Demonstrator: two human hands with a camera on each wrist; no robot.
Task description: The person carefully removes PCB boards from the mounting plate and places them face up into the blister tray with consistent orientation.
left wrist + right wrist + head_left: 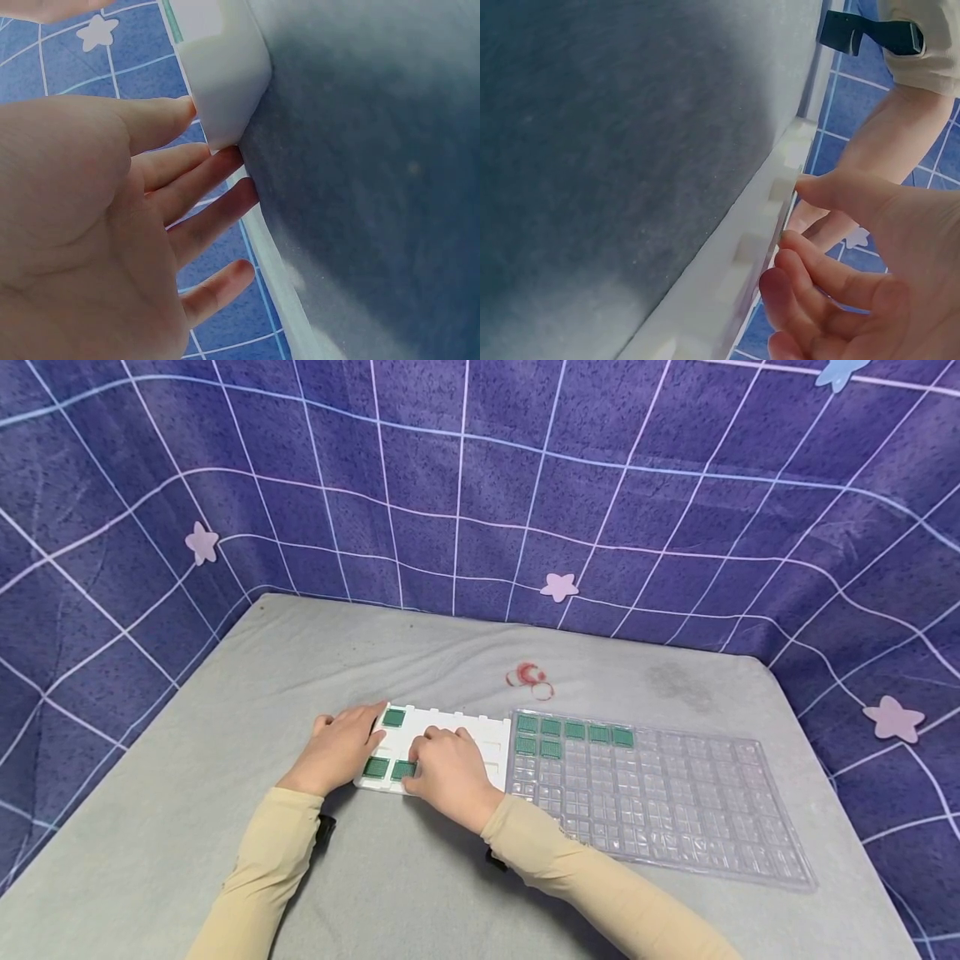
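- Pinching a green chip (402, 770) by its edges, the right hand (450, 772) curls over a white tray (431, 717), its thumb on the chip's near side and its forefinger on the far side.
- At the tray's nine o'clock end, the left hand (337, 752) rests against the edge, thumb and fingertips touching the corner; its other fingers stretch out nearly straight.
- Two more chips sit in the white tray: a far green chip (393, 717) toward ten o'clock, and a near green chip (377, 767) toward eight o'clock, just beside the pinched one at its nine o'clock.
- Lying at three o'clock from the white tray and just beside it, a clear plastic tray (697, 793) carries seven loaded chips (575, 730) in its ten o'clock corner, five along the far row and two in the row behind.
- Beige sleeves (262, 852) cover both forearms, the left coming in from seven o'clock and the right from four o'clock, each with a black band (326, 832) near the wrist.
- A red mark (529, 675) stains the grey cloth (405, 877) at two o'clock from the white tray, below a purple curtain (420, 468) with a grid and stars.
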